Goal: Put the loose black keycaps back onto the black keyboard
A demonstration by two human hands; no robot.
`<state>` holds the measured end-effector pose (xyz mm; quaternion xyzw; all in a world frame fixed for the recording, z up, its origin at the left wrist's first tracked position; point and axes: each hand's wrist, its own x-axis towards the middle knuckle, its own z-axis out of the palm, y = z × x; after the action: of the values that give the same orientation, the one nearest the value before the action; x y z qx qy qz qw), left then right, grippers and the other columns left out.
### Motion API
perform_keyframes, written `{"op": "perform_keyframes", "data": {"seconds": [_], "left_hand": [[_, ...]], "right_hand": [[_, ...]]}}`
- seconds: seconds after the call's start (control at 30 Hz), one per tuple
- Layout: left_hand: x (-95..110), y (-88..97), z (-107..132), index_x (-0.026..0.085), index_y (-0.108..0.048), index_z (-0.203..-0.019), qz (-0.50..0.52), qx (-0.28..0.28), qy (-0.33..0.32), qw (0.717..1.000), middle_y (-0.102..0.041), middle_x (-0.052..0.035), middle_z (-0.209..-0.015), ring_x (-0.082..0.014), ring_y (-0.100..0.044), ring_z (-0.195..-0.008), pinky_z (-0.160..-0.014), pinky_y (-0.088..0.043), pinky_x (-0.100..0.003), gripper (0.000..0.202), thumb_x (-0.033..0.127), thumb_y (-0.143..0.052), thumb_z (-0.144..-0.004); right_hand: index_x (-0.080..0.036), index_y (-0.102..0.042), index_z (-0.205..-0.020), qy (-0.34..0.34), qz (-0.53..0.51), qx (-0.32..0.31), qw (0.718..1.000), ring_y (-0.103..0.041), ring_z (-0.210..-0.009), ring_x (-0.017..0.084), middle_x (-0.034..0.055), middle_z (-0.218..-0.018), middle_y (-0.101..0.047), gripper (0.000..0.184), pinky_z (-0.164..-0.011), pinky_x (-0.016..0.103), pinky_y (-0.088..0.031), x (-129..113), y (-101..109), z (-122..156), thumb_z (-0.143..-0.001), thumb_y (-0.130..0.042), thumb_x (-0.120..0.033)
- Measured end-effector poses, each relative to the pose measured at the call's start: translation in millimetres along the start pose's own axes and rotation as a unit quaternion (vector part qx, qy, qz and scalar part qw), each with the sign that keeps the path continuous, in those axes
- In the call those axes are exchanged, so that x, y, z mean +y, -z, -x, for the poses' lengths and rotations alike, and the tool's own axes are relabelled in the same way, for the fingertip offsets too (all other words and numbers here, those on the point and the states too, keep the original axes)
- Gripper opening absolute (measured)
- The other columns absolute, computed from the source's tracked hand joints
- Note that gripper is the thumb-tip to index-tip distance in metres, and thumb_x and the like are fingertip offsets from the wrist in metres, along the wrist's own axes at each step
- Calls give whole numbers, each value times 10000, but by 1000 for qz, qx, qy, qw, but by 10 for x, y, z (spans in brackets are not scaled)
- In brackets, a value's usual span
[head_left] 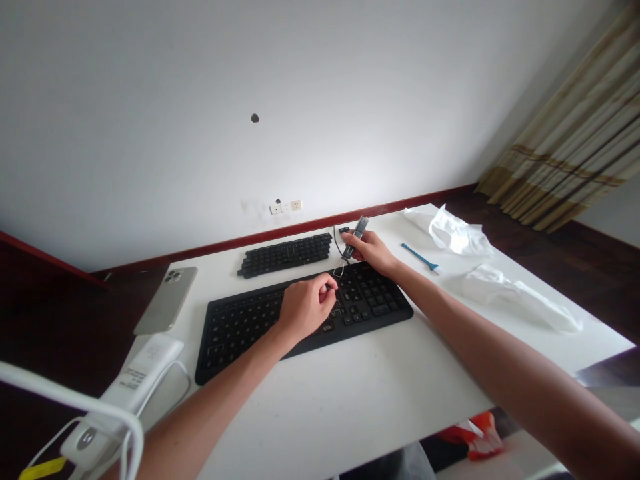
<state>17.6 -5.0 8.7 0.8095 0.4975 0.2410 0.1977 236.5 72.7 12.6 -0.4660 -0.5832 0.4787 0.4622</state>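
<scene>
White desk (320,413) — one keyboard (245,340) under left hand (306,308), one puller (357,237) in right hand (373,255).

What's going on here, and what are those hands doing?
A person is working over a black keyboard. Their left hand pinches its fingers together above the keys. Their right hand grips a grey stick, with a thin wire loop hanging beside it. A block of black keycaps lies behind the keyboard on the white desk.

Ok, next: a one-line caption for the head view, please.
Left hand curled over a black keyboard while the right hand holds a wire keycap puller beside loose black keycaps.
</scene>
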Motion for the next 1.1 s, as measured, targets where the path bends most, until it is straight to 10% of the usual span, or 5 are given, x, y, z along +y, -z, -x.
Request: {"op": "perform_keyframes", "data": {"seconds": [0.5,0.87,1.1], "left_hand": [[-9,-11,10,271,-710,-960,-9,5,-3,1000,-645,77,-656,-115,-571,-587,-630,-327,-261,121,247,-596,-927],[74,23,73,258,-713,-1006,-24,15,-17,999,-648,60,-676,-124,-577,-611,-637,-351,-261,230,427,-559,-1033],[116,18,343,237,-702,-1055,-61,13,-73,995,-658,6,-869,-190,-597,-864,-789,-445,-309,235,428,-745,-924]], "right_hand": [[-213,-529,-766,10,-49,-9,999,-371,-527,106,-52,-580,-434,426,-513,269,-280,52,-7,-24,-872,-737,-570],[-229,-707,-929,-5,-68,-41,997,-523,-837,158,2,-967,-632,225,-719,284,-439,61,91,-40,-705,-685,-238],[-227,-696,-826,-5,-185,-54,981,-499,-876,155,-10,-944,-593,159,-789,284,-419,5,61,-27,-677,-712,-175]]}}
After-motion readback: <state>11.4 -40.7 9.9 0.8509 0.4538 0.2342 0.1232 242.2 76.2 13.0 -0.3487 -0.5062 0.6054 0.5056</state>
